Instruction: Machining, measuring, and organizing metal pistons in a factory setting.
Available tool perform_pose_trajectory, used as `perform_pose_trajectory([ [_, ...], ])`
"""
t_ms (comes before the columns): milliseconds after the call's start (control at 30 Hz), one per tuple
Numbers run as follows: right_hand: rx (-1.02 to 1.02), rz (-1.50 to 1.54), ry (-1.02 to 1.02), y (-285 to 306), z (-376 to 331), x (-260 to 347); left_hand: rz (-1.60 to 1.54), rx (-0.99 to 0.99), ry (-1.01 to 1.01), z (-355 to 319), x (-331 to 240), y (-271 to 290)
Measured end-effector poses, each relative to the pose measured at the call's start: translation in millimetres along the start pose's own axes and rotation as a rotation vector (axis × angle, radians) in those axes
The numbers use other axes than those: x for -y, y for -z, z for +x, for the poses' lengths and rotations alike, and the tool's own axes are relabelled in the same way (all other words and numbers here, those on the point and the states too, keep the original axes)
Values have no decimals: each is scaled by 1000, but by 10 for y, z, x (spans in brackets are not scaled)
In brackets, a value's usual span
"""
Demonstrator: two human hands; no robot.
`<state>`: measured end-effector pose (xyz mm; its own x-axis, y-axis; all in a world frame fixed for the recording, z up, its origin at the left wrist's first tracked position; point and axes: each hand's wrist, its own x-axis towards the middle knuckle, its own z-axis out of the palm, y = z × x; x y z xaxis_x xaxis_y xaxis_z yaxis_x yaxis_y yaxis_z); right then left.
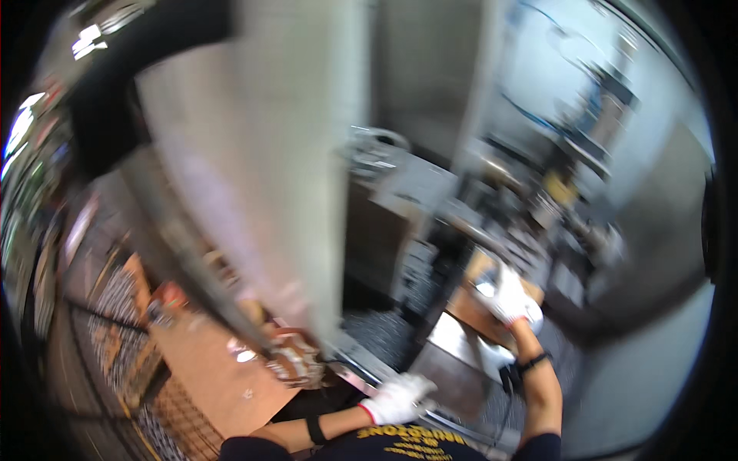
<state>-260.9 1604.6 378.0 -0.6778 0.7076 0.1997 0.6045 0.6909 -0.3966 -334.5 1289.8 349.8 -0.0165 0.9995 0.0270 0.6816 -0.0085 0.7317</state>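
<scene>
Head view, blurred by motion, shows two hands in white gloves with red cuffs. At about six o'clock the left hand [396, 398] lies palm down on a shiny metal edge [361, 369]; its fingers point toward three o'clock and lie close together, flat on the metal, though the blur hides whether they curl around it. At about four o'clock the right hand [509, 296] reaches up and out to a brown board [470, 303], resting on its far end; whether those fingers are clamped or merely laid on it cannot be told. Each forearm carries one black band, two in all. One tall pale panel [269, 154] rises from centre toward twelve o'clock. One brown cardboard sheet [211, 369] lies at seven o'clock, beside a wire grid [115, 323].
</scene>
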Motion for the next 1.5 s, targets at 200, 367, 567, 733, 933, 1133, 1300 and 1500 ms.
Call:
perform_pose_trajectory([
  [200, 57, -290, -89, 14, -201, -132, 120, 137, 10, 73, -286, -24],
  [367, -114, -194, 162, 79, -665, 386, -123, -263, -108, -69, -606, 131],
  [567, 17, 5, 442, 281, -1492, 785, -330, -183, 84, -447, -1022, 293],
  [733, 163, 44, 613, 441, -2185, 935, -289, -328, 221, -999, -1216, -51],
  [933, 137, -49, 606, 484, -2774, 769, 366, -158, 374, -1622, -1361, -475],
  [1133, 96, -67, 460, 592, -3041, 878, 501, 72, 502, -2043, -1029, -825],
  [1300, 136, -92, 364, 678, -3214, 884, 518, 225, 397, -1979, -934, -754],
  [1500, 54, -118, 157, 647, -3597, 1002, 569, 138, 100, -1855, -767, -594],
])
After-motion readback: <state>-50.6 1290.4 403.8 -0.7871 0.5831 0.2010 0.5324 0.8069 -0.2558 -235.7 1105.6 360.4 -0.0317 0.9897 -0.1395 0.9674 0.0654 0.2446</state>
